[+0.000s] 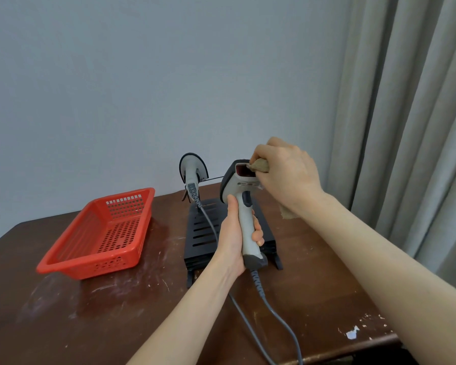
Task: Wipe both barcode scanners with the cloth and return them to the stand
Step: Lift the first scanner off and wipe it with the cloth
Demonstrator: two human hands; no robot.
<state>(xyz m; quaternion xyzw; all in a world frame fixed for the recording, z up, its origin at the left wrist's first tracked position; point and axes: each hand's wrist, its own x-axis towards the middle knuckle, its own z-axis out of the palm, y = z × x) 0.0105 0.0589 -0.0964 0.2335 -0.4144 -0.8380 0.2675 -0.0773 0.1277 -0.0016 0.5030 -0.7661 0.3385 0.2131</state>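
The left hand [237,233] is holding a barcode scanner [244,204] up by its handle, fingers wrapped tight around it. It is being held in the air above the black stand [203,233], which is sitting near the back edge of the table [90,312]. The right hand [287,177] is pinching a brown cloth [261,165] and pressing it on the red window at the top of the scanner. A loose end of the cloth is hanging down under the wrist.

To do this well, I think the left hand should be keeping the scanner steady while the cloth is rubbing gently all over the window, then the head and the handle. The grey cord [274,309] is trailing toward the front edge, so it should not be tugged.

The second scanner [192,172] is resting at the back of the stand. A red basket [71,256] is sitting toward the left edge. The brown table is looking scratched and chipped. A grey wall [169,75] is behind, and curtains [406,101] are hanging on the right.
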